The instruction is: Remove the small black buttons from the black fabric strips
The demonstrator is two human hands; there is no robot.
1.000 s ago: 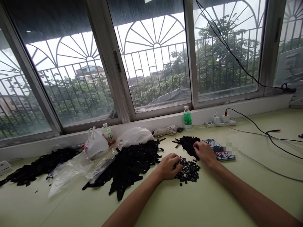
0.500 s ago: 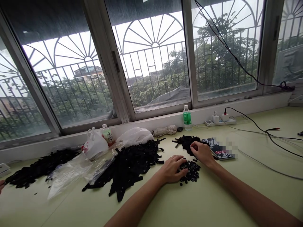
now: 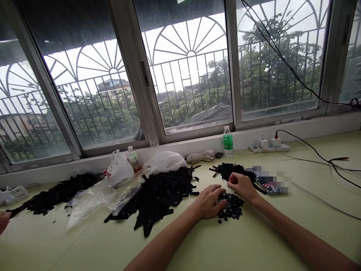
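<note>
Head view, looking forward and down along a pale green bench (image 3: pixel 197 244) that runs under a row of barred windows. Both forearms reach in from the lower edge. The left hand (image 3: pixel 208 201) lies palm down, fingers loosely spread, its tips touching the near left edge of a small heap of black buttons (image 3: pixel 229 207); its grip is relaxed and holds nothing that can be seen. The right hand (image 3: pixel 242 185) sits at the far edge of the same heap, thumb and fingertips drawn close together in a narrow pinch; whether something small is caught in it cannot be told. Just behind that hand lies a small pile of black strips (image 3: pixel 229 170), with a phone (image 3: pixel 267 182) beside it, and a much larger spread of black strips (image 3: pixel 160 195) lies to the left. Plastic bags (image 3: pixel 118 173), two bottles and a power strip (image 3: pixel 269 146) stand near the sill, and another person's fingers (image 3: pixel 3 220) show at the far left edge. The buttons are loose and round, so a sweep of either wrist could scatter them or push them in among the strips. Compared with half a second ago, the right hand has drawn closer to the heap and pinched tighter, and the camera has turned slightly left.
</note>
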